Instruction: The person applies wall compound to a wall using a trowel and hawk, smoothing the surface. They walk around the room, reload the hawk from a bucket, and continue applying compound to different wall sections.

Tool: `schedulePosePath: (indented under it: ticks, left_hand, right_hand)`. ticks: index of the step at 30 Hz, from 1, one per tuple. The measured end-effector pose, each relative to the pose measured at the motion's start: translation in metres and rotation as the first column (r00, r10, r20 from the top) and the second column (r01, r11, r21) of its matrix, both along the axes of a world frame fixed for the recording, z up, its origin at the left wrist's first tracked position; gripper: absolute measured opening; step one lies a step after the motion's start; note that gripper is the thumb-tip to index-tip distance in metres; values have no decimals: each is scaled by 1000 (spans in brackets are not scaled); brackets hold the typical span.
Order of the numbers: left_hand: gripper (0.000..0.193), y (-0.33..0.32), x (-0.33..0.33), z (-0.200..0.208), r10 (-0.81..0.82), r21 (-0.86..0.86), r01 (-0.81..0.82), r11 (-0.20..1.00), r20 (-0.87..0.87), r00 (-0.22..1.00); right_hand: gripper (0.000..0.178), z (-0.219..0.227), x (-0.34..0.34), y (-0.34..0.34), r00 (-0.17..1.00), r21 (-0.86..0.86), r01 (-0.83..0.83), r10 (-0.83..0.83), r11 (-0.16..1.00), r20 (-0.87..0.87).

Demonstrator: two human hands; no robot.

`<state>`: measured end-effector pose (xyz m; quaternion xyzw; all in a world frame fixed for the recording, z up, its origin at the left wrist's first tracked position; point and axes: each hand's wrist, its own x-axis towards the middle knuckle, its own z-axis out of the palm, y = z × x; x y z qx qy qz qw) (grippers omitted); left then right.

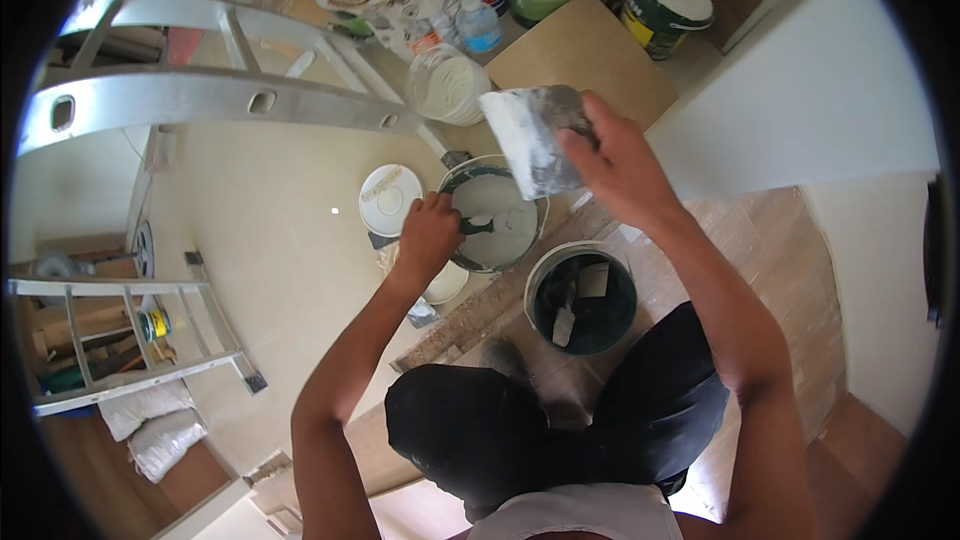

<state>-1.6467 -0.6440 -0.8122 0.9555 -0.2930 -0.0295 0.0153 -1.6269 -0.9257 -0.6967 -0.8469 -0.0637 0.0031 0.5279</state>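
Broad blade (528,145) juts from my clenched right grip (622,165); left grip (430,236) clasps a tool (479,227), probably scooping paste (512,202); next, steady lifting.

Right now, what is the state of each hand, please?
Left hand: closed, holding a green-handled tool.
Right hand: closed, holding a wide, white-smeared blade.

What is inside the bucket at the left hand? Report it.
The bucket holds pale paste; a green tool, gripped by the left hand, overlaps it. The paste covers the bucket's floor, and the hand hides part of the tool.
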Motion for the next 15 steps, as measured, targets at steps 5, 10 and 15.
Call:
schedulePosePath:
  ticks: [5,10,15]
  left_hand:
    - [5,-16,8,-31,-196,375,187,908,-13,980]
    - [12,-18,18,-11,-7,99,26,995,-182,983]
    - [33,1,8,33,296,-216,-638,739,-747,595]
  right_hand:
    - [26,7,-8,-1,1000,-32,7,-7,999,-17]
    - [27,7,-20,-22,996,-176,-86,85,981,-13]
    - [17,6,-23,-14,985,-237,-167,171,957,-2]
